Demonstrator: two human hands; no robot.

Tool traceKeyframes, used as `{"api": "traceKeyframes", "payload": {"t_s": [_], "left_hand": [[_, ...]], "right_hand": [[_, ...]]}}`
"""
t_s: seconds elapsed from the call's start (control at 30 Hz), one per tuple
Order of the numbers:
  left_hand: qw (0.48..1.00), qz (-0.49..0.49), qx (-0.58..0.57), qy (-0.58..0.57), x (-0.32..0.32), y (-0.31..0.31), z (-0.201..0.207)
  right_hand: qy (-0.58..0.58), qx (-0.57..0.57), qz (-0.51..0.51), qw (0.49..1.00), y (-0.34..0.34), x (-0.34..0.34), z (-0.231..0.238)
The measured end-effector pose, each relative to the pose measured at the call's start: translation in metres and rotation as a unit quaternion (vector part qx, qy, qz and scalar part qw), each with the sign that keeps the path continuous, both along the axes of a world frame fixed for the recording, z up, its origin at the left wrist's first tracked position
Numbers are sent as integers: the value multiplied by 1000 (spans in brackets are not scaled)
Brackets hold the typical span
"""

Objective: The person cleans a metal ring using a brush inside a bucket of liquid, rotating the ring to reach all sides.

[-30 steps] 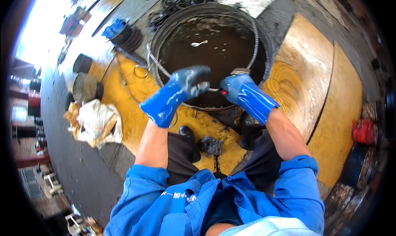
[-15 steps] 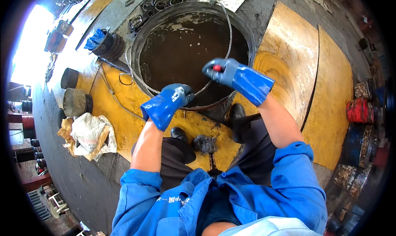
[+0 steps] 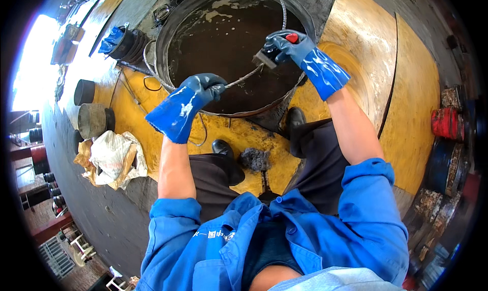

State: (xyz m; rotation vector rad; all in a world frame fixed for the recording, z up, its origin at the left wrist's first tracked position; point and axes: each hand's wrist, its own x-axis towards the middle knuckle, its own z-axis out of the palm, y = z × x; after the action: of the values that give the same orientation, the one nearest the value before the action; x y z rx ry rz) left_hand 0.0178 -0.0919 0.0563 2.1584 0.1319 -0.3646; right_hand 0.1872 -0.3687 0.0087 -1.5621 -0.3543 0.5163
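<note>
My left hand (image 3: 203, 87), in a blue rubber glove, is closed around a grey wire rope (image 3: 244, 79) over the near rim of a large round tub (image 3: 163, 41). Dark liquid (image 3: 218, 52) fills the tub. My right hand (image 3: 292, 46), gloved alike, grips a brush-like tool (image 3: 266, 59) with a red part showing at the fist. The tool's flat, pale-edged head meets the rope above the liquid; the bristles are too small to make out. Beyond my right hand the rope continues up to the tub's far side.
Yellow sheets (image 3: 356, 52) cover the floor around the tub. At left stand a black bucket (image 3: 122, 44) with blue gloves, metal cylinders (image 3: 92, 120) and a white sack (image 3: 114, 156). A dark, shaggy mop-like head (image 3: 255, 159) lies between my feet. Red and rusty parts (image 3: 446, 123) line the right.
My left hand has moved left and up with the rope. My right hand has shifted up and right, and its tool's head is now visible against the rope. The tub appears higher in view.
</note>
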Motion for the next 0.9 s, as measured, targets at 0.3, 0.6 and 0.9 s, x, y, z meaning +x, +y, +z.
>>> {"api": "traceKeyframes", "payload": {"t_s": [0.3,0.6,0.9], "left_hand": [[992,-12,-1,124,-6,20,-25],[997,11,12,75,-10,37,-11],[996,52,-65,20,-28,55,-4]], "right_hand": [[-310,-49,-113,943,-8,28,-20],[-145,-35,-20,989,21,-14,-23],[-59,49,5,997,27,-24,-5]]}}
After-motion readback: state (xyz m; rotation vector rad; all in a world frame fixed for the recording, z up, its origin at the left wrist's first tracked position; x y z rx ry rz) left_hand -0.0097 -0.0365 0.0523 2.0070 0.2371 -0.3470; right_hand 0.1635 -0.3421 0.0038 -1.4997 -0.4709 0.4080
